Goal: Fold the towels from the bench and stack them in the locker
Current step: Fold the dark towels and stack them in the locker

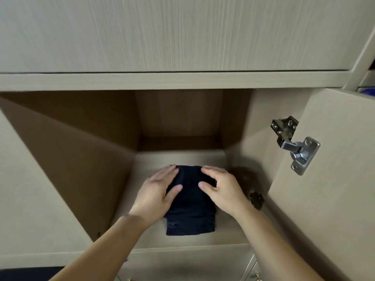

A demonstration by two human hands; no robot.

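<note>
1. The step in hand, as I judge it, is seating a folded towel (192, 216) in the open locker (81, 159). The dark towel lies flat on the locker floor, just behind the front lip (182, 247) and about midway along it.
2. Both hands rest on the half of the towel farther from the front lip. The left hand (156, 191) lies on the towel's left side, its fingers (166, 172) straight, apart from the thumb and flat on the cloth.
3. The right hand (225, 191) sits on the towel's right side, fingers (213, 171) arched with the tips on the cloth. Whether they pinch a fold or only press, I cannot tell.
4. To finish well, press down evenly with both palms so the layers flatten and the bulge at the end far from the front lip settles.
5. Square the towel's near edge parallel to the front lip; it looks slightly ragged at the left corner, so tuck that in.
6. Keep the towel a little back from the front lip so the door (334, 199), open to the right of the lip, can close without catching cloth.
7. Lift the hands straight up instead of dragging them toward the front lip, or the top layer may slide and unfold.
8. Only this one towel shows in the locker, so a flat, squared base matters for any stacked on it.
</note>
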